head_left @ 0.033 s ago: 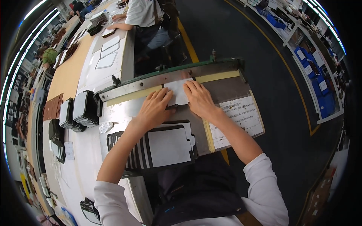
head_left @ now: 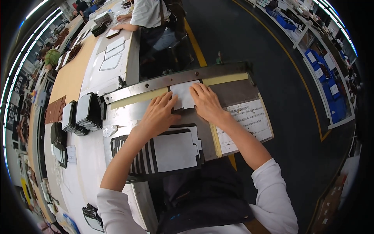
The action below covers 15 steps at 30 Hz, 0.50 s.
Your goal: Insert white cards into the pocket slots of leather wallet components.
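1. Dropping from view since the earlier frame, the green beam no longer shows above the metal bar [head_left: 171, 79], while both hands keep nearly the same place.
2. Closest to the worker's dark apron [head_left: 202, 195], a fanned row of white-faced, dark-edged panels [head_left: 175, 152] lies on the machine's near side, partly behind the left forearm.
3. Just beyond, the left hand [head_left: 159, 110] and right hand [head_left: 206, 102] rest palms down, fingers extended and clenched on nothing, at either side of a white-faced piece [head_left: 182, 95].
4. That piece lies flat between them, its far edge at the metal bar; whether it runs underneath, one cannot tell.
5. Near the right wrist, a printed sheet [head_left: 243, 121] covers the machine's right side; well to the left stand stacked panels [head_left: 87, 113].
6. Farther off, a co-worker in a white top [head_left: 146, 13] sits at the long table [head_left: 64, 84].
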Each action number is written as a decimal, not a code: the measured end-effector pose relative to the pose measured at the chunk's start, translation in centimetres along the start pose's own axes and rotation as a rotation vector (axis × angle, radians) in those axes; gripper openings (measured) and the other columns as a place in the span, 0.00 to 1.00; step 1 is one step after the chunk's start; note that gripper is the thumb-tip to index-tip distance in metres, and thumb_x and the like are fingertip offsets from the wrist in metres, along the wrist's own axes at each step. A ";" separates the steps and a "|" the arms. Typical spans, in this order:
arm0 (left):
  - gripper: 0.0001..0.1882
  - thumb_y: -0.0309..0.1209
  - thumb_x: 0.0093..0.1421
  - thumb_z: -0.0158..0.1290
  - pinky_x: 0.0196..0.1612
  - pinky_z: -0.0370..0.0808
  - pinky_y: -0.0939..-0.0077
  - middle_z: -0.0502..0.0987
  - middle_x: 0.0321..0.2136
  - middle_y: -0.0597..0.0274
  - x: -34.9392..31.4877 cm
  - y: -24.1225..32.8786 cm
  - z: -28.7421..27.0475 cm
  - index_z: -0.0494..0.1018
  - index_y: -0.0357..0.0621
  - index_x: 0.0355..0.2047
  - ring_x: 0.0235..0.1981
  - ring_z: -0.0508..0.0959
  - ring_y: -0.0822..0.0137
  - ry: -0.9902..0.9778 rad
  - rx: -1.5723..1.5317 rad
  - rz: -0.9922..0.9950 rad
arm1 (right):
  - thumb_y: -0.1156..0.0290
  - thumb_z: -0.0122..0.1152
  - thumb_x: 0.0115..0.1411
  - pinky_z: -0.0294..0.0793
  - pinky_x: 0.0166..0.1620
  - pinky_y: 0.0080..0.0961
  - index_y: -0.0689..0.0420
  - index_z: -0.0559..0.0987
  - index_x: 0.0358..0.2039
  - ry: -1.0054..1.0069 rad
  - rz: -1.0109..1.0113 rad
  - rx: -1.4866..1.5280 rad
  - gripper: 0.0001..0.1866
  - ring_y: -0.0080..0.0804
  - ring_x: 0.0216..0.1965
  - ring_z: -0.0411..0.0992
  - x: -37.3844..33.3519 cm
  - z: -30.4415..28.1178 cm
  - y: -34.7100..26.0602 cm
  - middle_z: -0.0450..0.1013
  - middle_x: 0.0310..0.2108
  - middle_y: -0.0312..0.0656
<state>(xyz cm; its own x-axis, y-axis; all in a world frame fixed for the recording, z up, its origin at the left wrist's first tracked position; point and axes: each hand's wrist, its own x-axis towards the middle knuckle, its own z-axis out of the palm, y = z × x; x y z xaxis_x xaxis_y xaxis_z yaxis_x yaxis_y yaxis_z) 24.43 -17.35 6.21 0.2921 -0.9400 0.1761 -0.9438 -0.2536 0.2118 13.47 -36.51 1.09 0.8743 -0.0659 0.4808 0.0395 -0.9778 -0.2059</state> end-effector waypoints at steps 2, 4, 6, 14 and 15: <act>0.33 0.39 0.54 0.62 0.62 0.62 0.58 0.66 0.59 0.47 -2.7 2.6 -2.1 0.66 0.39 0.58 0.62 0.64 0.48 -0.008 -0.027 -0.028 | 0.85 0.57 0.46 0.67 0.59 0.39 0.70 0.71 0.50 -0.011 0.011 -0.002 0.26 0.48 0.58 0.64 -0.1 -0.1 0.2 0.68 0.53 0.53; 0.35 0.41 0.54 0.62 0.64 0.60 0.55 0.66 0.59 0.46 -6.2 5.7 -3.7 0.65 0.40 0.58 0.63 0.63 0.48 -0.056 -0.070 -0.017 | 0.86 0.55 0.47 0.65 0.61 0.41 0.69 0.72 0.51 0.009 -0.032 -0.060 0.27 0.49 0.60 0.64 -0.4 0.2 0.6 0.68 0.56 0.55; 0.36 0.43 0.54 0.63 0.64 0.59 0.54 0.66 0.59 0.46 -9.5 8.3 -4.3 0.65 0.40 0.59 0.63 0.63 0.48 -0.101 -0.077 0.004 | 0.87 0.54 0.48 0.65 0.61 0.41 0.69 0.72 0.53 0.005 -0.053 -0.085 0.27 0.49 0.61 0.65 -0.3 0.2 1.1 0.68 0.56 0.56; 0.38 0.42 0.48 0.67 0.65 0.59 0.53 0.66 0.60 0.50 -13.0 9.4 -3.2 0.68 0.42 0.57 0.63 0.63 0.50 -0.006 -0.037 -0.075 | 0.81 0.62 0.54 0.63 0.64 0.45 0.68 0.69 0.58 -0.042 -0.102 -0.308 0.29 0.48 0.64 0.63 -8.2 -11.6 2.2 0.64 0.61 0.55; 0.37 0.42 0.48 0.67 0.65 0.59 0.54 0.66 0.60 0.51 -13.1 9.3 -3.1 0.69 0.42 0.56 0.63 0.63 0.50 0.003 -0.037 -0.066 | 0.74 0.65 0.53 0.60 0.65 0.46 0.65 0.68 0.60 -0.188 -0.042 -0.229 0.32 0.47 0.65 0.60 -10.0 -13.2 1.4 0.62 0.63 0.54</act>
<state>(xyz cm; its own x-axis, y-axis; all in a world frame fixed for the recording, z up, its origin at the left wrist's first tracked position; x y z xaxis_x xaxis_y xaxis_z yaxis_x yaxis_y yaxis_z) 12.29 -6.73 8.89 0.3544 -0.9206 0.1637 -0.9159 -0.3066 0.2590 -1.62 -39.89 7.27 0.9493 -0.0073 0.3142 -0.0137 -0.9997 0.0183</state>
